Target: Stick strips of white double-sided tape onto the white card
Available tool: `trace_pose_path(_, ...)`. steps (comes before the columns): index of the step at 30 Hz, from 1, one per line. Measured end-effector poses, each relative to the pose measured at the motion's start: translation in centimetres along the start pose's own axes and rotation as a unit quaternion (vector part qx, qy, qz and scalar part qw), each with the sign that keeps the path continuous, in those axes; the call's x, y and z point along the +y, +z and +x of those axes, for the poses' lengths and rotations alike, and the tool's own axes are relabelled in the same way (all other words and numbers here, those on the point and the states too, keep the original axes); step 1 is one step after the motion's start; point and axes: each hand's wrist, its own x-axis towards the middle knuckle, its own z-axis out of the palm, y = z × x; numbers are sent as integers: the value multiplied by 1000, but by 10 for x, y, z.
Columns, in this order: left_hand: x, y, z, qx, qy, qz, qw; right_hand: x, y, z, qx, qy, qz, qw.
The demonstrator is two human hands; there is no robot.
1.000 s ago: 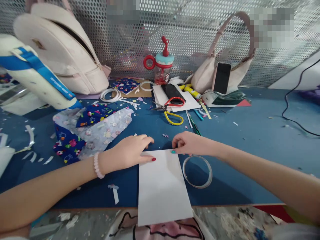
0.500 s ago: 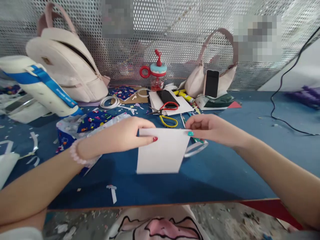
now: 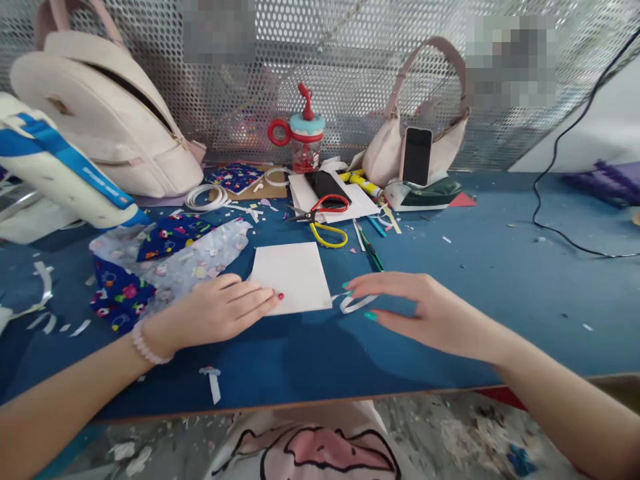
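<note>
A white square of card (image 3: pixel 293 277) lies on the blue table. My left hand (image 3: pixel 225 308) rests on its left edge, with the fingers together over the card. A thin white strip curls out from the card's right corner as a loop (image 3: pixel 357 305). Around this loop my right hand (image 3: pixel 405 303) is spread, thumb and fingers apart, with the fingertips close to the strip. Scissors (image 3: pixel 320 220) with one red and one yellow handle lie open behind the card.
Patterned blue and white fabric (image 3: pixel 170 257) lies left of the card. Green pen (image 3: pixel 370 247), black phone (image 3: pixel 327 188), red-handled cup (image 3: pixel 306 137), pale handbag (image 3: pixel 383 157), backpack (image 3: pixel 115 127) and bottle (image 3: pixel 65 170) stand or lie farther back. Paper scraps are scattered about.
The card has gone from being held up between both hands to lying on the table. My right hand has let go of its edge and opened beside the strip.
</note>
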Motion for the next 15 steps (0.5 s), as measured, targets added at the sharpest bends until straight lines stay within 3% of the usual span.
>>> trace_pose_path(4,-3,11,-25,-41,29,-51,997,3,3,-3,41,-3,78,996)
trace_pose_path(7,-9,13,-31,-61,28,-89,994,16,3,3,77,-34,-27,996)
trace_pose_path(9,-13,16,-33,-62,9,-126,990,28,8,9,58,-41,-101,992)
trace_pose_path(12,-15,21,-35,-68,-19,-168,983,43,25,16,27,-19,-132,991)
trace_pose_path(15,-15,23,-36,-63,-26,-179,981,49,42,23,1,-58,-160,985)
